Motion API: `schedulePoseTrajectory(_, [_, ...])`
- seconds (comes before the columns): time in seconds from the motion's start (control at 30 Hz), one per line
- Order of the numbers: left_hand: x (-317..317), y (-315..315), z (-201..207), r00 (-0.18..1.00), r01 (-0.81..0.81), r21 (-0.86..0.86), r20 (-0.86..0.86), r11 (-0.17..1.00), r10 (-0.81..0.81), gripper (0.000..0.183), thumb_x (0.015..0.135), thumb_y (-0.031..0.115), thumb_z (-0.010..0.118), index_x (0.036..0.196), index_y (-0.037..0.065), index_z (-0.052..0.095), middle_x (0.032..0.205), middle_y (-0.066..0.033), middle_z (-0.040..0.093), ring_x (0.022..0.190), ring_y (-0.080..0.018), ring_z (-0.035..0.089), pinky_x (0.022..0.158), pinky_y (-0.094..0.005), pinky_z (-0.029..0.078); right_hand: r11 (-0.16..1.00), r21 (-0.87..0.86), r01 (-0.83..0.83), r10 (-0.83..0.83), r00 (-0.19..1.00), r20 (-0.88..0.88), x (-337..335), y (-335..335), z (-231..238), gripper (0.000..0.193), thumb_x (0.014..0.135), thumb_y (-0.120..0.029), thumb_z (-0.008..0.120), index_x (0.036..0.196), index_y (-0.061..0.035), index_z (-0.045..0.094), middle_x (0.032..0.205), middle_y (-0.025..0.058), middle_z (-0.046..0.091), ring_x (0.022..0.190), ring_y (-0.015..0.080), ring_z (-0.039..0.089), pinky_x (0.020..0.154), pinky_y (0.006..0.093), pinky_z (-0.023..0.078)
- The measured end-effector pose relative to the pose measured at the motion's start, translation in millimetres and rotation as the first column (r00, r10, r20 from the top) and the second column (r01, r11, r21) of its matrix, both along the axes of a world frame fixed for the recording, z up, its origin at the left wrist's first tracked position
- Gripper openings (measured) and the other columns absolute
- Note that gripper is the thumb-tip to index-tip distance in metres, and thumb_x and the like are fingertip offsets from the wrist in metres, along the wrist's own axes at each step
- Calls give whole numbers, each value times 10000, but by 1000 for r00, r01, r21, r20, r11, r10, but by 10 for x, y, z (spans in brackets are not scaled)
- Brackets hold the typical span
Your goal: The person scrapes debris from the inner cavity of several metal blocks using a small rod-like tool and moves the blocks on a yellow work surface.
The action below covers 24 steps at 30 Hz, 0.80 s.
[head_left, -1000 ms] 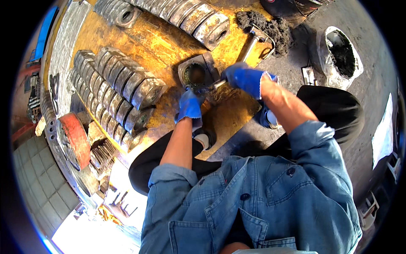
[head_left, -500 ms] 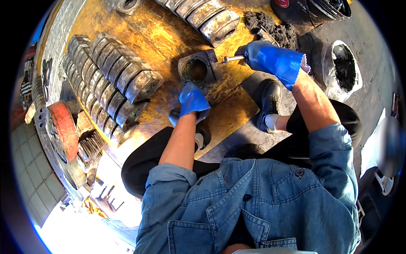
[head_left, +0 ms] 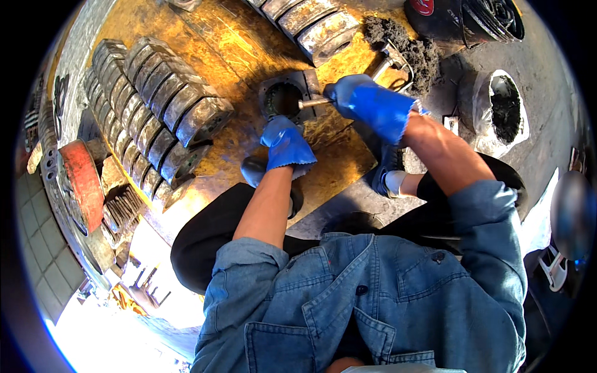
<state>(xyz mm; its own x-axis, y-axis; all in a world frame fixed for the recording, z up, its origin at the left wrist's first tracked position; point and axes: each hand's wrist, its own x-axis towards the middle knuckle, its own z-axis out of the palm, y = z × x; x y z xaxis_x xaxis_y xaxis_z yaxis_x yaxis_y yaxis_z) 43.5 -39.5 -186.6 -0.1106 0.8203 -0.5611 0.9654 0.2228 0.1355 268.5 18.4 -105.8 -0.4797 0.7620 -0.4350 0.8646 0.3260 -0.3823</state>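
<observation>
A dark square metal block (head_left: pixel 309 81) with a round hole through its middle lies on the yellowish, stained board (head_left: pixel 339 152). My left hand (head_left: pixel 283 140), in a blue rubber glove, is closed at the block's near edge; its fingertips are partly hidden. My right hand (head_left: pixel 367 102), gloved the same way, is closed around a metal rod-like tool (head_left: pixel 313 102) with a blunt round end. That end points left, over the right side of the block near the hole. The rest of the tool is hidden in the glove.
Rows of curved metal blocks (head_left: pixel 202 121) stand at the left, with another row (head_left: pixel 320 31) at the far side. Dark grit (head_left: pixel 420 56) lies beside a metal tool (head_left: pixel 390 62). A black bucket (head_left: pixel 435 22) and a white sack (head_left: pixel 482 105) stand to the right.
My right hand has moved left with the rod-like tool, bringing its end from beside the block to over it. My left hand stays at the near edge. The view has shifted slightly.
</observation>
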Motion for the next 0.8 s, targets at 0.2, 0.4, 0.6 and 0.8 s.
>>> schedulePoseTrajectory(0.2, [-108,25,-502,993,-40,71,-110,997,48,418,773,453,733,962,82,767,1025,-193,726,983,-365,697,806,-455,559,938,-117,326,-342,925,-164,122,16,-123,195,886,-193,567,1027,-128,685,906,197,690,853,380,676,725,454,540])
schedulePoseTrajectory(0.4, [-63,0,-529,981,-77,60,-176,995,87,377,767,427,731,953,101,772,1006,-174,735,966,-343,709,782,-461,563,988,-65,141,-139,990,26,63,89,240,298,910,-260,562,1194,-218,641,990,160,706,910,386,674,765,472,539])
schedulePoseTrajectory(0.6, [-70,67,-655,984,-42,61,-169,997,52,321,751,360,749,945,105,772,1012,-168,739,962,-348,713,773,-455,566,997,-15,71,-72,991,-115,40,81,-317,236,865,-211,552,1025,-96,684,900,201,696,837,388,674,737,438,530])
schedulePoseTrajectory(0.8, [-18,22,-623,982,-56,86,-176,995,70,260,765,304,740,937,112,774,1000,-171,741,949,-346,717,761,-441,566,897,-399,191,-217,976,-20,204,261,-383,225,934,-207,515,1001,-42,653,738,118,676,608,225,656,563,380,521])
